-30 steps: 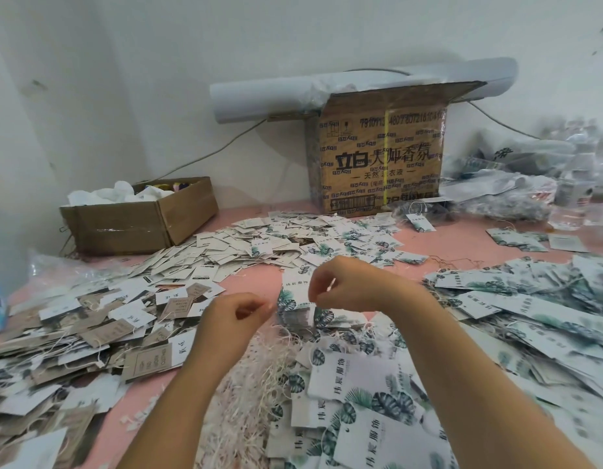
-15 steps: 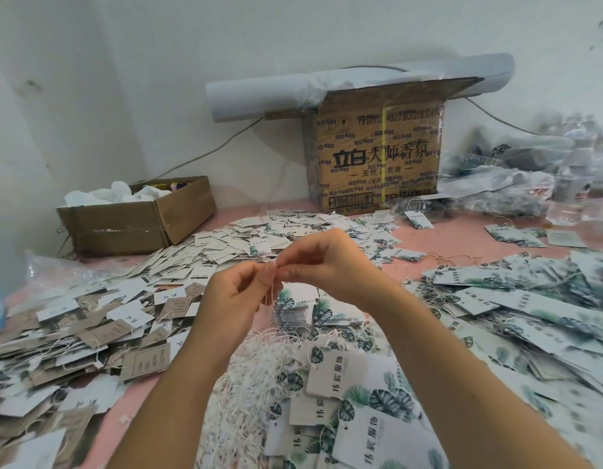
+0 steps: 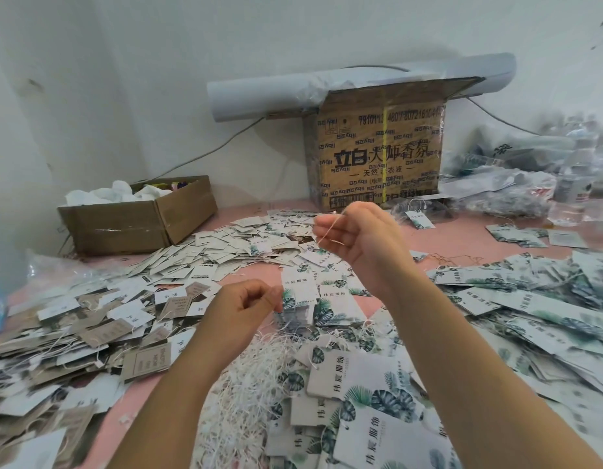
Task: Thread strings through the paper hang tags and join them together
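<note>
Right hand (image 3: 362,240), raised mid-frame, pinches a thin string (image 3: 327,231); left hand (image 3: 246,308), lower, pinches a leaf-printed tag (image 3: 299,290) ending 服饰. Cardboard box (image 3: 378,157), upper centre, reads 立白.

1. Leaf tags (image 3: 371,384): white, with green leaf print and dark lettering.
2. Brown tags (image 3: 146,362): kraft brown, mixed among plain white ones.
3. Strings (image 3: 252,374): white.
4. Table (image 3: 462,236): pink.
5. Big box (image 3: 378,157): brown, black print, yellow strap.
6. Small box (image 3: 124,225): plain brown; the contents look mostly white.
7. Roll (image 3: 259,96): pale grey.
</note>
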Motion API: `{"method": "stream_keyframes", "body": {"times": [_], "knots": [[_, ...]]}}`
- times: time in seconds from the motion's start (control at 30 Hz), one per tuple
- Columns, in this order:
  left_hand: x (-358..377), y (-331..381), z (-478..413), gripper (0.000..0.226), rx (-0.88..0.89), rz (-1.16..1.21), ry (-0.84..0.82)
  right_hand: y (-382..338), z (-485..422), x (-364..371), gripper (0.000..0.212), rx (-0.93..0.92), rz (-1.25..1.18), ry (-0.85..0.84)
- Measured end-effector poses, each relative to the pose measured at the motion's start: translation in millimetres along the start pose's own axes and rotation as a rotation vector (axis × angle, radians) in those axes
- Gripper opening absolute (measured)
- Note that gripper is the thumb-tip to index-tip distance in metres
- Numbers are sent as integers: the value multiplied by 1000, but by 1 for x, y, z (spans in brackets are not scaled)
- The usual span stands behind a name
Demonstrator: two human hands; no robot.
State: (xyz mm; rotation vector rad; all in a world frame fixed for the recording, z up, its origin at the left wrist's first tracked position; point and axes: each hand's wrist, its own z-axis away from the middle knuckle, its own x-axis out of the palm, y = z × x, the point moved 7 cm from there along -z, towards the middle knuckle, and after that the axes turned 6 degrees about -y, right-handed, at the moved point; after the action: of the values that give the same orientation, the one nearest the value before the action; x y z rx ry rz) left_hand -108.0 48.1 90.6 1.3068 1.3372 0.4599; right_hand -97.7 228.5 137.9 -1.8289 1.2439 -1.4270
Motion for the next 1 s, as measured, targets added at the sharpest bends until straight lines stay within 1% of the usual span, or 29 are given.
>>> {"method": "stream_keyframes", "body": {"times": [0.07,0.1,0.17,0.23,0.3,0.37,0.4,0.43,0.5,0.57,0.6,0.7,0.87,1.0], "knots": [[3,-9,0,31,-45,-43,-44,-2,0,-10,20,-23,-105,104],[4,-13,0,29,-65,-70,-64,-2,0,-16,22,-33,-121,149],[6,-21,-1,27,-98,-113,-92,-2,0,-25,23,-31,-32,215],[7,-28,-2,25,-134,-159,-91,1,0,-29,18,9,218,218],[5,-35,-2,23,-175,-232,-60,14,-2,-25,7,110,615,122],[1,-40,-3,23,-206,-283,-26,36,-3,-22,19,256,1094,-39],[0,-42,-3,23,-216,-299,-17,50,-2,-22,26,333,1282,-114],[-2,-45,-3,22,-224,-310,-11,61,0,-23,33,397,1411,-157],[-4,-51,-4,18,-243,-329,4,77,1,-29,42,462,1538,-158],[-6,-55,-3,12,-262,-361,22,85,2,-32,43,469,1567,-130],[-6,-56,-3,10,-268,-372,20,88,2,-33,43,470,1540,-123],[-1,-58,-3,7,-276,-365,-25,92,3,-32,43,488,1373,-140],[8,-56,-3,8,-267,-359,-62,88,5,-32,24,497,1143,-93],[4,-49,-5,15,-211,-307,15,76,2,-34,18,439,1011,-48]]}}
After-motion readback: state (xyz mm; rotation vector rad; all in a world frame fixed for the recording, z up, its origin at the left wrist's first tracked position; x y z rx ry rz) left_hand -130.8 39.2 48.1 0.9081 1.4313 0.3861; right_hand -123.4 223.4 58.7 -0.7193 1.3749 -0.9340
